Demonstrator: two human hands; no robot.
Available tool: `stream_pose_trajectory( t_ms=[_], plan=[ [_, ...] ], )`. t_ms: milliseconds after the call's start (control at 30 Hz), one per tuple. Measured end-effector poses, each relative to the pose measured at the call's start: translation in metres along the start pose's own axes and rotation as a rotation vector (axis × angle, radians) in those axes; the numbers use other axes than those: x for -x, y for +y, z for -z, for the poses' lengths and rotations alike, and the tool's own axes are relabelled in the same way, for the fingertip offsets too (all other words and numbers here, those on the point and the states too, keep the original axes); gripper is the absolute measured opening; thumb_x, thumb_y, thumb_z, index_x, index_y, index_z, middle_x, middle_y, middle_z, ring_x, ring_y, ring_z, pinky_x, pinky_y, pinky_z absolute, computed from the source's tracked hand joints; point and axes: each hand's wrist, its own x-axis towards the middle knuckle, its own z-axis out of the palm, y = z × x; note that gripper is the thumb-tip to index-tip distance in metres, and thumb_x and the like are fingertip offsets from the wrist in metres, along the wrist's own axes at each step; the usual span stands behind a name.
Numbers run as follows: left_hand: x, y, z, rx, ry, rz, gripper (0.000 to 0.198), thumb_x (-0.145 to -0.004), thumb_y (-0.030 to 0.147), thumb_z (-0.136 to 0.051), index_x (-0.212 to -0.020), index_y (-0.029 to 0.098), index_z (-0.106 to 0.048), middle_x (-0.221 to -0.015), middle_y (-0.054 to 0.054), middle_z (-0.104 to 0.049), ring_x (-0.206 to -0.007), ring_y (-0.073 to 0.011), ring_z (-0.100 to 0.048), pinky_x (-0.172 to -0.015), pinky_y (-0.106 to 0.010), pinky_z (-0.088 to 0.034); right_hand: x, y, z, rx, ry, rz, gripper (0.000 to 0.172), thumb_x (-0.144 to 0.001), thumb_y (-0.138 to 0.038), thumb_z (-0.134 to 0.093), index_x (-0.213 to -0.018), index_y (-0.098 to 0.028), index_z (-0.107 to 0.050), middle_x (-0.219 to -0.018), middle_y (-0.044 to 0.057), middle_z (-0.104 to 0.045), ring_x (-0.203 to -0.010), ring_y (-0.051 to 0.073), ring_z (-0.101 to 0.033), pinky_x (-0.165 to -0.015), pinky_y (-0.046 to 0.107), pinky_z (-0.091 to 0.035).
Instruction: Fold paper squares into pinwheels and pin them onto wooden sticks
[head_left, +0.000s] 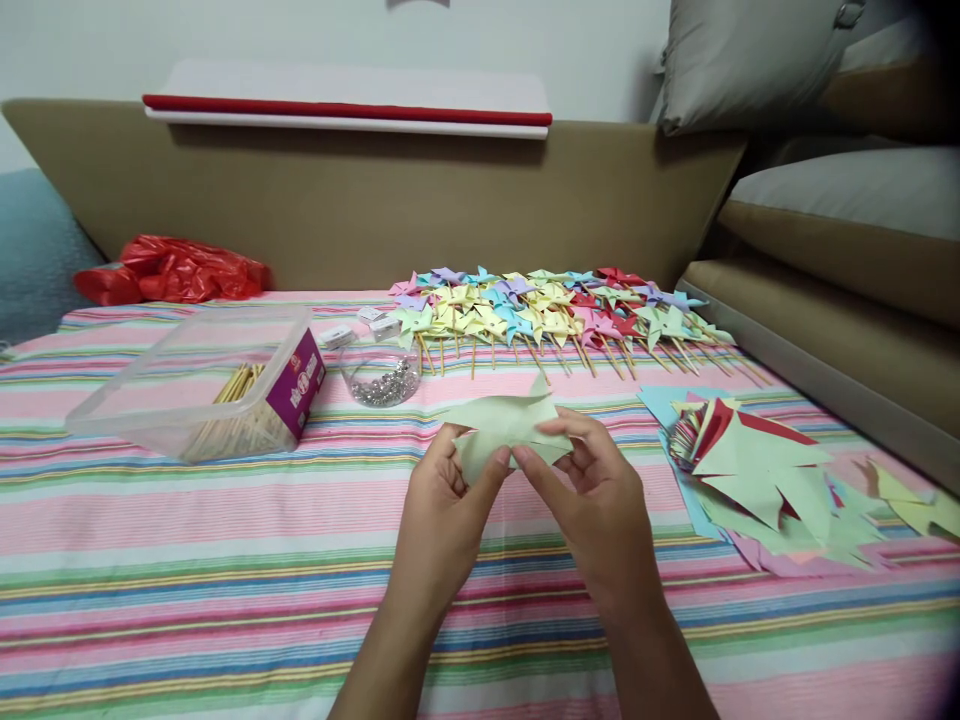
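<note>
Between both hands is a pale green paper pinwheel blank (504, 418), cut into pointed flaps and held up above the striped cloth. My left hand (454, 475) grips its left side, the thumb pressed near the lower middle. On the right side my right hand (589, 465) pinches the same paper, its thumb tip close to the left thumb. The fingers behind the paper are partly hidden. Beyond the hands lie many finished paper pinwheels (525, 310) on sticks. To the right sits a pile of cut paper blanks (780, 480) in green, red, blue and pink.
At left a clear plastic box (202, 345) holds wooden sticks (240, 410). Beside it stands a clear round bowl (381, 378) of small silvery pieces. Small white boxes (360, 328) and a red plastic bag (176, 270) lie farther back. Cushions (847, 230) border the right.
</note>
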Motion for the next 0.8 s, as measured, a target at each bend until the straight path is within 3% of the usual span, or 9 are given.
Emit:
stream_pose_trajectory(
  t_ms=[100,133,267,367,567,733,800],
  plan=[
    [0.000,0.002,0.003,-0.010,-0.019,0.013,0.024,-0.083,0.037,-0.077,-0.095,0.021,-0.064,-0.072,0.003,-0.067,-0.068,-0.0146,-0.060,-0.063,-0.022,-0.044,-0.001,-0.004,0.002,-0.182,0.064,-0.071,0.071,-0.067,-0.035,-0.088,-0.130,-0.034,-0.053,-0.138,0.008,-0.060,-0.111,0.026,-0.066,-0.086,0.039,-0.056],
    [0.000,0.003,0.005,-0.015,-0.041,0.017,0.023,-0.083,0.037,-0.077,-0.095,0.021,-0.064,-0.074,0.002,-0.068,-0.070,-0.0152,-0.061,-0.063,-0.022,-0.045,-0.002,-0.006,0.003,-0.205,0.047,-0.105,0.072,-0.068,-0.037,-0.087,-0.131,-0.034,-0.054,-0.141,0.008,-0.059,-0.114,0.027,-0.065,-0.088,0.039,-0.056],
    [-0.001,0.005,0.014,-0.037,-0.182,0.048,0.019,-0.087,0.033,-0.074,-0.099,0.022,-0.066,-0.081,0.001,-0.071,-0.072,-0.0152,-0.063,-0.066,-0.023,-0.046,-0.002,-0.014,0.015,-0.168,-0.182,-0.205,0.035,-0.076,-0.045,-0.080,-0.104,-0.025,-0.076,-0.136,0.007,-0.064,-0.126,0.031,-0.059,-0.101,0.041,-0.050],
    [-0.001,0.006,0.019,-0.017,-0.267,0.076,0.018,-0.087,0.029,-0.074,-0.103,0.023,-0.067,-0.085,0.000,-0.072,-0.075,-0.0151,-0.064,-0.069,-0.023,-0.048,0.000,-0.013,0.021,-0.135,-0.275,-0.239,0.032,-0.076,-0.045,-0.081,-0.102,-0.026,-0.078,-0.130,0.006,-0.068,-0.123,0.030,-0.060,-0.096,0.039,-0.052],
    [-0.001,0.007,0.020,-0.015,-0.314,0.116,0.021,-0.085,0.031,-0.075,-0.103,0.021,-0.070,-0.092,-0.004,-0.075,-0.083,-0.0210,-0.069,-0.074,-0.028,-0.052,0.001,-0.004,0.020,-0.105,-0.256,-0.338,0.038,-0.072,-0.044,-0.084,-0.104,-0.026,-0.079,-0.119,0.006,-0.074,-0.109,0.029,-0.068,-0.078,0.035,-0.056],
    [-0.003,0.003,0.014,0.065,-0.121,0.130,0.051,-0.074,0.028,-0.085,-0.122,0.025,-0.066,-0.113,-0.006,-0.076,-0.102,-0.0245,-0.071,-0.088,-0.033,-0.054,0.001,-0.004,0.006,-0.401,-0.090,-0.371,0.038,-0.072,-0.040,-0.084,-0.105,-0.023,-0.077,-0.107,0.005,-0.079,-0.104,0.026,-0.070,-0.087,0.037,-0.056],
    [-0.002,-0.001,0.009,0.079,-0.080,0.126,0.048,-0.072,0.028,-0.087,-0.116,0.023,-0.067,-0.112,-0.006,-0.075,-0.103,-0.0232,-0.071,-0.089,-0.032,-0.055,0.000,-0.006,0.001,-0.526,-0.034,-0.364,0.036,-0.072,-0.037,-0.084,-0.105,-0.024,-0.076,-0.105,0.003,-0.079,-0.105,0.024,-0.071,-0.090,0.035,-0.056]
  ],
)
